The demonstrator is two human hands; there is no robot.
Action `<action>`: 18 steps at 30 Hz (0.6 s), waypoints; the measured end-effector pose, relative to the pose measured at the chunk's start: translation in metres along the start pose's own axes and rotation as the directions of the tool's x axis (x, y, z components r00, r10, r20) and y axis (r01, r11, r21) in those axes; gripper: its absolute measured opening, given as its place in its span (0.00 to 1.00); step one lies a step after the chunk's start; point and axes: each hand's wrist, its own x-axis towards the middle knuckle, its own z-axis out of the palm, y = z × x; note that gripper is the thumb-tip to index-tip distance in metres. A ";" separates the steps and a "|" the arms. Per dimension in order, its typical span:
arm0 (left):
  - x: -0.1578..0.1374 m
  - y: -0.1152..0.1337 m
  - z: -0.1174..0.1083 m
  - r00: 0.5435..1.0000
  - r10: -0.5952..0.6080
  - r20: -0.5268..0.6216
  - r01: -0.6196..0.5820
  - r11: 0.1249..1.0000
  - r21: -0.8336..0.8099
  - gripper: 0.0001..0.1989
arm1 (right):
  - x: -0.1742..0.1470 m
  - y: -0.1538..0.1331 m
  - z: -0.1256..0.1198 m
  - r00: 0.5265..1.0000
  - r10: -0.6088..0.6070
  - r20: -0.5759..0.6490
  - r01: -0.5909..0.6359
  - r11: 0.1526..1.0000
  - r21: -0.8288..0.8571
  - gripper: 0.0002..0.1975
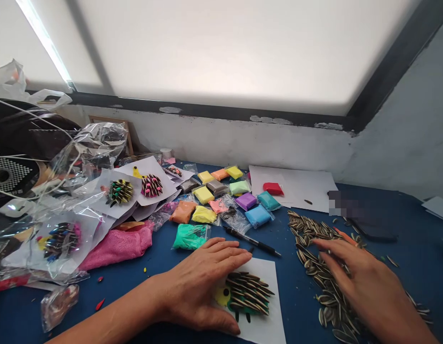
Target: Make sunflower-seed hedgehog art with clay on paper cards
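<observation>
My left hand (pixel 203 282) lies flat with fingers spread, its fingertips and thumb resting on a white sheet of paper (pixel 270 329). Between thumb and fingers is a clay hedgehog (pixel 248 296) on that sheet, with a yellow face, a black eye, a green body and striped sunflower seeds set in rows as spines. To the right, my right hand (pixel 364 277) hovers over a loose pile of sunflower seeds (pixel 321 282). Its thumb and forefinger are a little apart at the pile's edge, with no seed visible between them; the other fingers are partly hidden.
Several bagged clay packets (pixel 204 214) sit mid-table beside a black pen (pixel 257 243). Finished seed hedgehogs (pixel 152 185) on paper lie left, near a pink cloth (pixel 121 246) and clear plastic (pixel 96 143). A red packet (pixel 273 188) rests on white paper (pixel 296 177) by the wall.
</observation>
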 end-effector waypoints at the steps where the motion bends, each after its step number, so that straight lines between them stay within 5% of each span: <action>1: 0.000 0.000 0.000 1.000 0.000 0.000 0.000 1.000 -0.004 0.46 | 0.000 0.002 0.002 0.999 -0.009 0.034 0.008 1.000 0.014 0.23; 18: 0.001 0.003 -0.002 1.000 0.008 -0.007 -0.008 1.000 0.002 0.44 | 0.000 -0.009 0.000 0.975 -0.014 0.220 0.000 0.998 0.063 0.14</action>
